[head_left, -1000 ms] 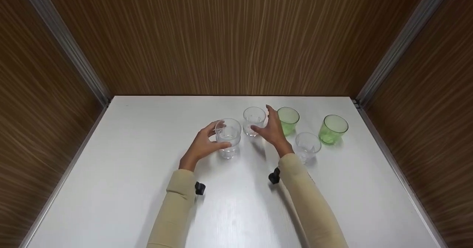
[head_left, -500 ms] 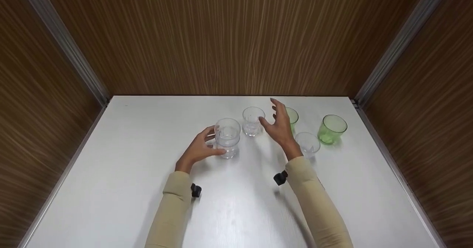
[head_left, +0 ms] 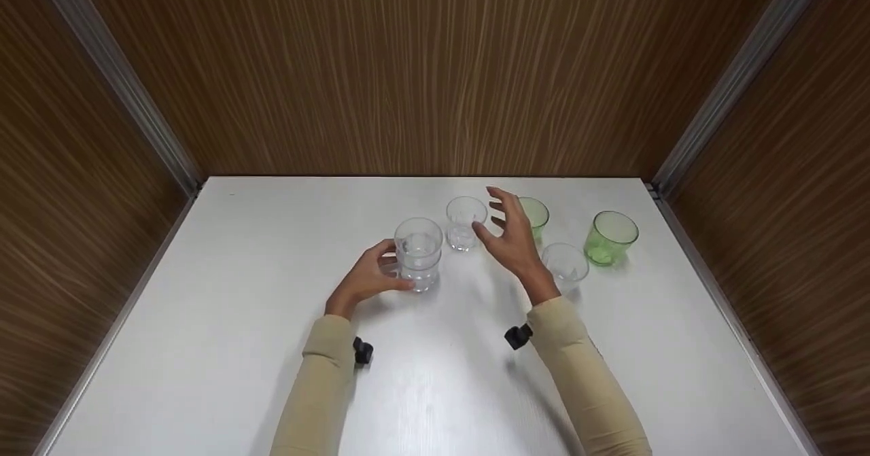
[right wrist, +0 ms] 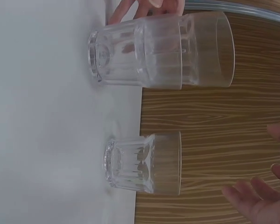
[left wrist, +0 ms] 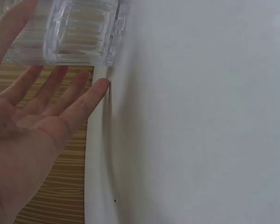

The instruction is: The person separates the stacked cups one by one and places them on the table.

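On the white desk point(head_left: 238, 320), our left hand point(head_left: 367, 278) rests open-fingered against the stacked clear glasses point(head_left: 418, 252); our right hand point(head_left: 514, 237) hovers open beside a single clear glass point(head_left: 465, 222).

Right hand point(head_left: 513, 238) covers the left part of the rear green translucent plastic cup point(head_left: 535, 215) in head view; its wrist overlaps the left edge of the single clear ribbed plastic cup point(head_left: 565, 266) nearest that arm. Left wrist view: stacked clear ribbed cups point(left wrist: 81, 30) cut off by top edge, rims out of frame; left hand point(left wrist: 30, 119) cropped at left and bottom edges. Right wrist view: only fingertips of right hand show, at the right edge. Contact between left hand's fingers and stack cannot be told.
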